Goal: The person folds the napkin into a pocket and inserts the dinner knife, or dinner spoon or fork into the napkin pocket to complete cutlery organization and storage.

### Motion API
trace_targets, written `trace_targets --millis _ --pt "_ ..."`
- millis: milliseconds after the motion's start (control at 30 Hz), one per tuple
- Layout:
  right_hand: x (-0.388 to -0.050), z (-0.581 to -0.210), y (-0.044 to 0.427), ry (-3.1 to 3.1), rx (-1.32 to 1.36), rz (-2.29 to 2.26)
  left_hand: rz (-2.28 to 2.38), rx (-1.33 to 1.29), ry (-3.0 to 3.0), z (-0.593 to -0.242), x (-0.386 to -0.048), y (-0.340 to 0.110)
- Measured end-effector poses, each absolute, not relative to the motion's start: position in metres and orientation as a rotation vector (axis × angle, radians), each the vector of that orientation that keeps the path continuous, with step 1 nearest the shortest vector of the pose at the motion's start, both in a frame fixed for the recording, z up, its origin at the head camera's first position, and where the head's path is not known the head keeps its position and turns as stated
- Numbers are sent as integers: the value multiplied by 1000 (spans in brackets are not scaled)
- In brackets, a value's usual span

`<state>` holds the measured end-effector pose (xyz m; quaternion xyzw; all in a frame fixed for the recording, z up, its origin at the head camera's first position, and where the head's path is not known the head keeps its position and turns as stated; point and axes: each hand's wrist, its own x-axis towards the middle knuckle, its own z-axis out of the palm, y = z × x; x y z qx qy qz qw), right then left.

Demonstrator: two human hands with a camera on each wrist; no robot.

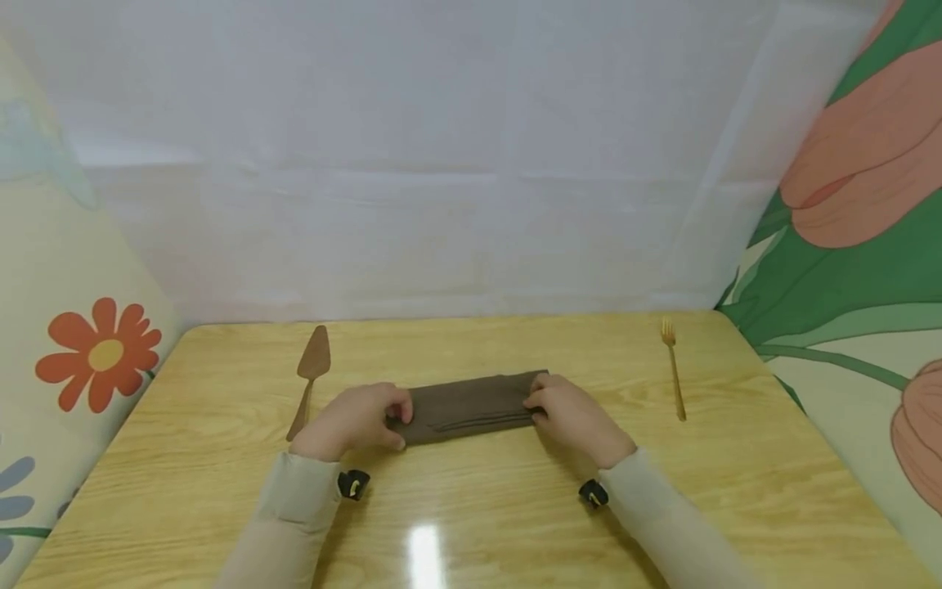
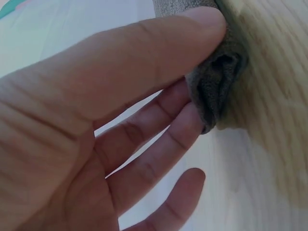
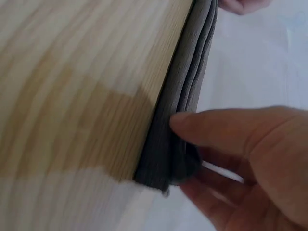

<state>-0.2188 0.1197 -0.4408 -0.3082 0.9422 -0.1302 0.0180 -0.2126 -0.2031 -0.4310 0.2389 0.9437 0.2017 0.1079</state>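
Observation:
A dark grey-brown cloth (image 1: 471,406), folded into a long flat strip, lies across the middle of the table. At its left end, my left hand (image 1: 364,417) holds it with the thumb on one side and fingertips on the other; the little finger (image 2: 185,187) stands apart from it. My right hand (image 1: 574,413) pinches the opposite end, its thumb (image 3: 207,127) against the layered folds (image 3: 187,86). In the left wrist view the rolled end of the cloth (image 2: 216,86) shows past the thumb.
A cake server (image 1: 312,360) lies on the wooden table (image 1: 471,507), left of and partly behind the left hand. A gold fork (image 1: 673,368) lies at the right. White sheeting (image 1: 471,164) hangs behind the table's far edge, with flower-printed panels (image 1: 846,270) at the sides.

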Motion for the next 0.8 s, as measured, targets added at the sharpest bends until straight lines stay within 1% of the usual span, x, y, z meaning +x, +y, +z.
trace_targets --millis 167,267,433,800 --pt "-220 -438 137 2904 -1221 -322 540 708 2820 -431 -208 -198" --pt "-219 -438 142 2888 -1265 -251 521 713 2844 -433 -206 -194" --pt "-219 -438 146 2854 -1173 -221 528 719 2867 -437 -206 -191" --pt "-226 -438 141 2823 -923 -482 532 805 2888 -434 -210 -197"
